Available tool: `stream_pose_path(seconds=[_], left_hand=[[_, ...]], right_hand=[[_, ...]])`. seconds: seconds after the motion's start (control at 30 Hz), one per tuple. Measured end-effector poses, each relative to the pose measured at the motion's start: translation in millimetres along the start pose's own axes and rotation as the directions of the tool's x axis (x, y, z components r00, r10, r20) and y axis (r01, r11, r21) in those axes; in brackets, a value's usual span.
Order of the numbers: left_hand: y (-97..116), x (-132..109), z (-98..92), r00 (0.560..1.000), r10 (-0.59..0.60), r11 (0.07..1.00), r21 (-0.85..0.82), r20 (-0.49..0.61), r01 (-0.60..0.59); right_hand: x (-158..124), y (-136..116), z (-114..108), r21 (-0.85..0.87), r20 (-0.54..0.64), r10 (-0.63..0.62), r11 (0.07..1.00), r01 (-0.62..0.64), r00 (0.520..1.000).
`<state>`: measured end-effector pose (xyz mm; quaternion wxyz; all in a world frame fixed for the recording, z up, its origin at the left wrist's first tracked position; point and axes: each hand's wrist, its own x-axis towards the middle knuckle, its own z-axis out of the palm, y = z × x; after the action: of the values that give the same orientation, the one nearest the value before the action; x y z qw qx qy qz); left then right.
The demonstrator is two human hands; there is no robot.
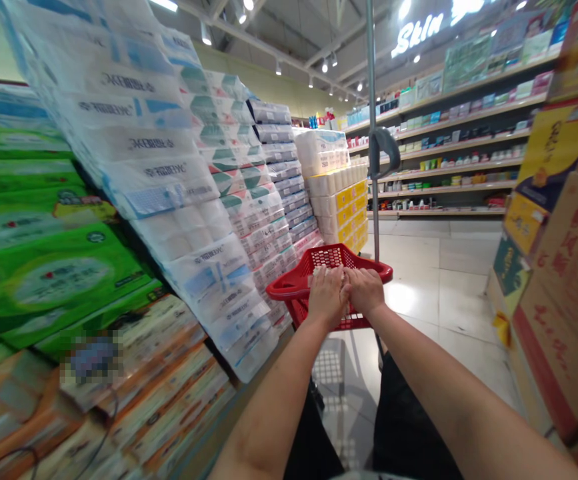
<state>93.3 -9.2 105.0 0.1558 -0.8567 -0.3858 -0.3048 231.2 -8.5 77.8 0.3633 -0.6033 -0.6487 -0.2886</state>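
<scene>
A red plastic shopping basket (293,285) stands in front of me on the aisle floor, with a tall grey metal pole (373,120) rising from it. My left hand (327,297) and my right hand (366,291) are side by side over the basket's near rim. Between them they hold a small white object (329,272), mostly hidden by the fingers. What it is cannot be made out.
Stacked packs of toilet paper and tissue (169,173) line the left side. Green packs (43,267) and orange packs (133,393) lie nearer me. Brown cartons (563,293) stand on the right. Shelves of bottles (459,153) fill the far right. The tiled floor (443,287) runs ahead.
</scene>
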Motion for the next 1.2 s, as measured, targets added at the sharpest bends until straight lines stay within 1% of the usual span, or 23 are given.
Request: stream_pose_path(seconds=[0.1, 0.2, 0.27, 0.33, 0.43, 0.5, 0.53, 0.6, 0.63, 0.7, 0.77, 0.83, 0.9, 0.97, 1.0, 1.07, 1.13, 1.2], left_hand=[[-4, 4, -5.2, 1.0, 0.019, 0.999, 0.028, 0.007, -0.019], [-19, -3, -13.0, 1.0, 0.001, 0.997, 0.078, -0.026, 0.001], [-37, -15, -18.2, 0.998, -0.038, 0.994, 0.1, -0.05, 0.043], [-59, -30, -21.9, 0.993, -0.09, 0.989, 0.115, -0.072, 0.098], [-94, -49, -22.5, 0.98, -0.16, 0.976, 0.13, -0.115, 0.175], [-108, -56, -19.5, 0.972, -0.183, 0.971, 0.128, -0.151, 0.202], [-112, -57, -17.2, 0.966, -0.192, 0.969, 0.122, -0.173, 0.215], [-109, -56, -11.7, 0.948, -0.222, 0.962, 0.106, -0.226, 0.251], [-103, -53, -8.9, 0.94, -0.236, 0.959, 0.097, -0.247, 0.267], [-84, -47, -4.0, 0.935, -0.237, 0.961, 0.081, -0.263, 0.266], [-58, -40, 0.3, 0.962, -0.16, 0.981, 0.071, -0.222, 0.18], [-31, -32, 4.8, 0.986, -0.037, 0.997, 0.067, -0.16, 0.048], [-8, -24, 9.4, 0.993, 0.088, 0.995, 0.047, -0.084, -0.084], [5, -18, 12.5, 0.991, 0.113, 0.993, 0.042, -0.068, -0.111], [7, -15, 12.8, 0.992, 0.106, 0.994, 0.047, -0.067, -0.103], [4, -14, 10.0, 0.994, 0.084, 0.994, 0.075, -0.066, -0.079], [-9, -18, 3.5, 0.996, 0.07, 0.992, 0.11, -0.064, -0.062], [-28, -27, -4.0, 0.997, 0.04, 0.99, 0.139, -0.07, -0.03]], right_hand=[[0, -2, 0, 0.0, -0.017, 0.001, 1.0, -0.001, 1.0], [0, -3, 1, 0.004, -0.052, 0.0, 1.0, 0.0, 0.999], [0, -4, 2, 0.006, -0.054, -0.01, 1.0, 0.01, 0.998], [0, -3, 2, 0.007, -0.053, -0.019, 1.0, 0.019, 0.998], [-1, -4, 2, 0.009, -0.056, -0.016, 1.0, 0.016, 0.998], [-1, -5, 2, 0.01, -0.057, -0.012, 1.0, 0.013, 0.998], [0, -6, 2, 0.009, -0.059, -0.01, 1.0, 0.01, 0.998], [0, -8, 3, 0.007, -0.063, -0.005, 1.0, 0.005, 0.998], [0, -8, 3, 0.006, -0.064, -0.004, 1.0, 0.005, 0.998], [0, -8, 3, 0.006, -0.065, -0.008, 1.0, 0.008, 0.998], [0, -6, 3, 0.006, -0.067, -0.012, 1.0, 0.012, 0.998], [-1, -3, 3, 0.003, -0.061, -0.009, 1.0, 0.009, 0.998], [-1, 0, 4, -0.003, -0.035, -0.015, 1.0, 0.015, 0.999], [-1, 2, 4, -0.006, -0.005, -0.028, 1.0, 0.028, 1.0], [-1, 2, 4, -0.007, 0.0, -0.03, 1.0, 0.03, 1.0], [0, 1, 5, -0.007, -0.016, -0.019, 1.0, 0.018, 1.0], [0, -1, 5, -0.002, -0.045, -0.005, 1.0, 0.005, 0.999], [0, -2, 5, 0.004, -0.058, -0.007, 1.0, 0.007, 0.998]])
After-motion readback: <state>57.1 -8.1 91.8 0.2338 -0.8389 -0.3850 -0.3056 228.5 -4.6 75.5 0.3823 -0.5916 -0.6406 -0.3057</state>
